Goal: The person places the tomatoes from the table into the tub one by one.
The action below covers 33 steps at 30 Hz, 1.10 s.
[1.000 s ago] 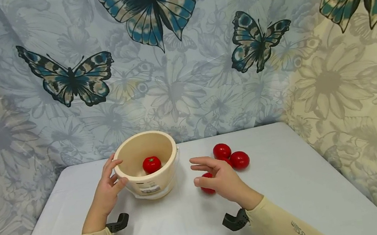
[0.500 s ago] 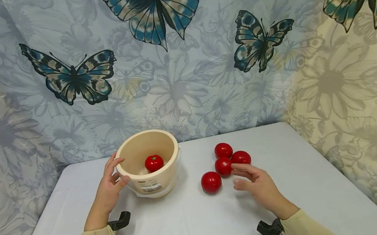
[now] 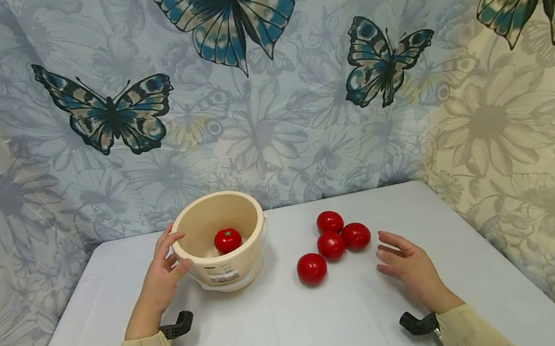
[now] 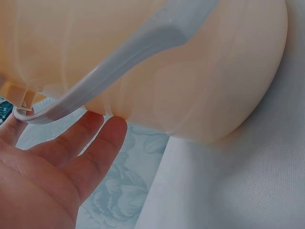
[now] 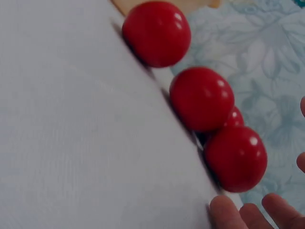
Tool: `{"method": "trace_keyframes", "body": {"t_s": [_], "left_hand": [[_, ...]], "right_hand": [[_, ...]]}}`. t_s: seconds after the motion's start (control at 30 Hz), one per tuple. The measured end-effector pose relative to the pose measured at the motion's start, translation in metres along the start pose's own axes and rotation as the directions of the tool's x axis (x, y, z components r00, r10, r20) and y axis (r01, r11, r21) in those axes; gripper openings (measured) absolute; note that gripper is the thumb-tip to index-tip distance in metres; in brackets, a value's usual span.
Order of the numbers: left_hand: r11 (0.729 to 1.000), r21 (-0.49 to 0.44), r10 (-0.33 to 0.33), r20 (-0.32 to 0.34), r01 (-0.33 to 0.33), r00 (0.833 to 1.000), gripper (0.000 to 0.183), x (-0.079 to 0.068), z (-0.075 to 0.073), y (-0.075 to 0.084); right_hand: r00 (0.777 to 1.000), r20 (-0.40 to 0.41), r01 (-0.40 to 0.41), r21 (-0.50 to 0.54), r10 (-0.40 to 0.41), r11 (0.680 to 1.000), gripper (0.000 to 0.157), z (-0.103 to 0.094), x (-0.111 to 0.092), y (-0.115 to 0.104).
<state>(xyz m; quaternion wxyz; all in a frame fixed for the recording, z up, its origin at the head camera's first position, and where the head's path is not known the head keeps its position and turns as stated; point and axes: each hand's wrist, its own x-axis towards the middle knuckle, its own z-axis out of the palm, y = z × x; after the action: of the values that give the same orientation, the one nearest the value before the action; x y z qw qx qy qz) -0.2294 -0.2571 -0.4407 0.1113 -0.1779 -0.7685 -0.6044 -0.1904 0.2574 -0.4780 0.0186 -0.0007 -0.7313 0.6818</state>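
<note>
A cream bucket [image 3: 226, 264] with a white handle [image 4: 119, 62] stands upright on the table's left half. One red tomato [image 3: 227, 241] with a green top lies inside it. My left hand [image 3: 162, 279] holds the bucket's left side, index fingertip over the rim and thumb at the front; in the left wrist view other fingertips touch the outer wall. Several red tomatoes sit grouped right of the bucket, the nearest tomato [image 3: 312, 269] at the front. My right hand [image 3: 414, 272] is just right of the group, fingers loosely extended, holding nothing. In the right wrist view its fingertips [image 5: 224, 210] are close to a tomato [image 5: 236, 159].
A white cloth covers the table [image 3: 278, 336]. Behind it hangs a patterned backdrop [image 3: 269, 110] with butterflies and flowers, close to the table's back edge. Black wrist cameras [image 3: 418, 323] are strapped on both forearms.
My right hand has moved right, from near the bucket past the tomatoes, uncovering those it hid. The left hand stays on the bucket. The view has shifted slightly.
</note>
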Motion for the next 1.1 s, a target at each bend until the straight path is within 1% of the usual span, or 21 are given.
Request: {"method": "trace_keyframes", "body": {"t_s": [0.1, 0.4, 0.63, 0.93, 1.1], "left_hand": [[1.000, 0.000, 0.002, 0.001, -0.002, 1.000, 0.052, 0.000, 0.001, 0.002], [1.000, -0.003, 0.015, 0.006, -0.015, 1.000, 0.053, 0.001, 0.001, 0.002], [1.000, -0.008, 0.004, 0.021, -0.004, 1.000, 0.053, -0.001, 0.001, 0.003], [1.000, -0.008, -0.006, 0.021, 0.006, 1.000, 0.053, -0.001, 0.000, 0.001], [1.000, -0.001, -0.005, 0.022, 0.005, 1.000, 0.053, 0.000, 0.000, 0.000]], "right_hand": [[1.000, 0.003, -0.012, 0.013, 0.012, 1.000, 0.070, -0.004, 0.004, 0.004], [1.000, 0.003, -0.029, -0.027, 0.029, 0.999, 0.072, -0.009, 0.014, 0.005], [1.000, -0.004, -0.031, 0.002, 0.031, 1.000, 0.071, -0.007, 0.023, 0.005], [0.999, -0.005, -0.047, 0.048, 0.047, 0.998, 0.071, -0.003, 0.036, 0.006], [0.999, -0.008, -0.047, 0.031, 0.047, 0.998, 0.071, -0.001, 0.045, 0.009]]}}
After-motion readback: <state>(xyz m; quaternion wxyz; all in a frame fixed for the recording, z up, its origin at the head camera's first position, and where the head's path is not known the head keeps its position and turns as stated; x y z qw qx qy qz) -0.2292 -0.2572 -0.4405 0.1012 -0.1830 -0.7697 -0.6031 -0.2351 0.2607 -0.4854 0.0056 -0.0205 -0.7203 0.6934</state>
